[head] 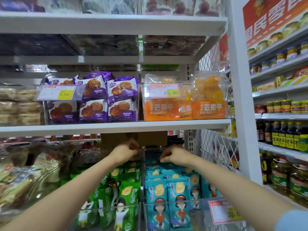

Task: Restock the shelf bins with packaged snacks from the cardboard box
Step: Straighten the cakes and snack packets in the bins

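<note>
While both arms reach deep into the lower shelf level, the left hand (125, 152) sits at the back of the bin of green packets (126, 194), its fingers curled into a loose fist just beside the top of the clear divider (142, 172); whether it holds anything cannot be told. The right hand (175, 155) hangs over the rear of the neighbouring bin, fingers bent downward with the tips at the upper edges of the teal packets (173, 189), and whether it pinches one is unclear. Behind the hands, under the white shelf board (116, 126), a brown cardboard box (150, 139) stands at the back, partly hidden by the left hand.

Both kinds of packet stand on end in rows, long axis upright and leaning slightly backward, printed faces turned to the aisle. Green fills the left bin and teal the right, the two touching the divider between them. A price tag (221, 212) hangs on the teal bin's clear front.

On the board above, purple biscuit packets (100, 100) are stacked in one clear bin and orange dried-fruit bags (200, 107) in the next, each with a yellow-marked tag. Jars and bottles (283, 137) line the shelves at the right
</note>
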Action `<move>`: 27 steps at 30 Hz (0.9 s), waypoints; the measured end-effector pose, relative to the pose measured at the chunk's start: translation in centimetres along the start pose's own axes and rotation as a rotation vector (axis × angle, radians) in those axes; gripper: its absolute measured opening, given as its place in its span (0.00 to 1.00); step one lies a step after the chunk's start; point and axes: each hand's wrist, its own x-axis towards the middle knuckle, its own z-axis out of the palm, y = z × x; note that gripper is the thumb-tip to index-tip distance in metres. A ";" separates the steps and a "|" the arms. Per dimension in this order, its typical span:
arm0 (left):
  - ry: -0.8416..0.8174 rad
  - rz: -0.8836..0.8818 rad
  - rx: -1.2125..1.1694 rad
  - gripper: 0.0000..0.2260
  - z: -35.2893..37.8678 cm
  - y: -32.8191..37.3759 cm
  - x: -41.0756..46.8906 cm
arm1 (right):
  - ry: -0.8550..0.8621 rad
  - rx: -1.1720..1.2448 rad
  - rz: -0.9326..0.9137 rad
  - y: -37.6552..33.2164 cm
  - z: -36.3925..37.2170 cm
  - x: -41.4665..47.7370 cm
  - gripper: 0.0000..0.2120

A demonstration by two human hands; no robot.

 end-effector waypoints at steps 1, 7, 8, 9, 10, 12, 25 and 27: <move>0.017 -0.048 -0.033 0.09 0.2 -0.6 -0.3 | -0.036 -0.011 0.006 -0.5 0.7 0.4 0.12; 0.063 -0.040 0.090 0.09 1.4 -2.8 -1.3 | -0.189 -0.062 0.023 -1.8 4.1 3.2 0.07; 0.072 -0.033 0.080 0.09 1.5 -3.0 -1.3 | -0.187 -0.064 0.030 -1.9 4.2 3.4 0.02; 0.083 -0.026 0.068 0.09 1.6 -3.2 -1.3 | -0.172 -0.060 0.041 -1.9 4.2 3.8 0.06; 0.090 -0.020 0.060 0.09 1.7 -3.3 -1.4 | -0.149 -0.064 0.042 -2.1 4.1 4.0 0.11; 0.088 -0.006 0.059 0.09 1.9 -3.4 -1.4 | -0.105 -0.062 0.049 -2.1 4.1 4.3 0.14; 0.046 0.036 0.102 0.10 1.0 -3.5 -2.2 | 0.101 0.013 0.070 -0.3 -0.2 1.7 0.09; 0.052 0.063 0.099 0.09 0.5 -3.6 -2.5 | 0.150 -0.003 0.087 0.5 -1.5 0.6 0.06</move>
